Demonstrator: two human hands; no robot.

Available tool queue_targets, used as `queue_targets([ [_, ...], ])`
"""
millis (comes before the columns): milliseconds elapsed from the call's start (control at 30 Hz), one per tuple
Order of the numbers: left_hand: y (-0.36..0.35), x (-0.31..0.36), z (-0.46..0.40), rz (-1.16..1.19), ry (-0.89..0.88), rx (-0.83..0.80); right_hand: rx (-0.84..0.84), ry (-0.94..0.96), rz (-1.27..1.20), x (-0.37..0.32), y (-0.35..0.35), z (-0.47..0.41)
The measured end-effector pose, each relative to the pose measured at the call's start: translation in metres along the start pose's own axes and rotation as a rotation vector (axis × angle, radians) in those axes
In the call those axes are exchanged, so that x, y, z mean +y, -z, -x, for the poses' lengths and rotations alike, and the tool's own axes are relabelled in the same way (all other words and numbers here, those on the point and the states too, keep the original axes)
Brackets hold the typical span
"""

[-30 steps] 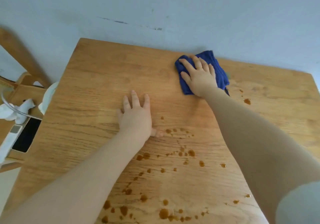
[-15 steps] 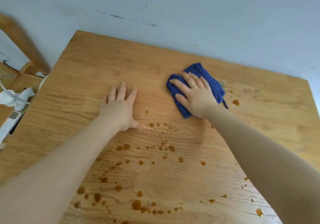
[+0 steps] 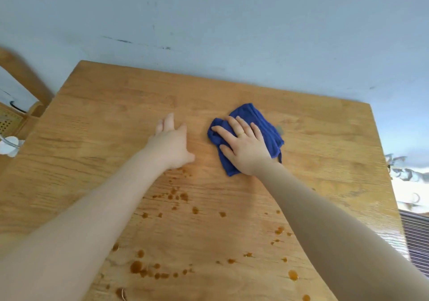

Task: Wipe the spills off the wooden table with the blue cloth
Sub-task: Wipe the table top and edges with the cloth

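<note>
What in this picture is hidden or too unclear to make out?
- Head view: any spills beneath the blue cloth, hidden by the cloth and the right hand pressing it.
- Wooden table: its near edge is cut off by the frame and both forearms.
- Left hand: fingertips blurred.
- White object at the left edge: cropped, unidentifiable.

Wooden table (image 3: 97, 138): pale oak-like grain, matt, finely ridged. Blue cloth (image 3: 267, 126): soft, napped fabric, rumpled, matt. Spills (image 3: 183, 196): glossy amber-brown droplets, scattered toward 6 o'clock. Wall (image 3: 232, 21): matt light-blue paint, scuffed at 11 o'clock.
</note>
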State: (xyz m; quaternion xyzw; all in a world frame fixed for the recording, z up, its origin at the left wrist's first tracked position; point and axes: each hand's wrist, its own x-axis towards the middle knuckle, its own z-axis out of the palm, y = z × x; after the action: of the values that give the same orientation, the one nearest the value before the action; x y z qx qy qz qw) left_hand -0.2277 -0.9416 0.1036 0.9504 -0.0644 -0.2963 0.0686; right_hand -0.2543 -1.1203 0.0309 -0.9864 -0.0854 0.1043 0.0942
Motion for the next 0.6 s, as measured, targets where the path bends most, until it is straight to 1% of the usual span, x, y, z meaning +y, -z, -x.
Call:
queue_targets([
  [133, -0.018, 0.029, 0.002, 0.064, -0.057, 0.039, 0.071, 0.052, 0.035, 0.02, 0.0, -0.018],
  [233, -0.032, 0.039, 0.002, 0.035, -0.086, 0.016, 0.123, -0.065, 0.033, 0.05, 0.007, -0.054],
  [333, -0.036, 0.057, 0.005, 0.07, -0.187, 0.071, 0.077, -0.131, -0.01, 0.062, 0.016, -0.068],
  [400, -0.04, 0.066, 0.004, 0.041, -0.2, 0.111, 0.073, -0.141, -0.041, 0.056, 0.012, -0.052],
  [500, -0.049, 0.075, 0.005, -0.056, -0.124, 0.025, 0.089, -0.079, -0.011, 0.055, 0.003, 0.0],
  [600, -0.054, 0.078, 0.007, -0.121, -0.099, 0.015, 0.045, 0.014, 0.038, 0.066, 0.002, 0.034],
])
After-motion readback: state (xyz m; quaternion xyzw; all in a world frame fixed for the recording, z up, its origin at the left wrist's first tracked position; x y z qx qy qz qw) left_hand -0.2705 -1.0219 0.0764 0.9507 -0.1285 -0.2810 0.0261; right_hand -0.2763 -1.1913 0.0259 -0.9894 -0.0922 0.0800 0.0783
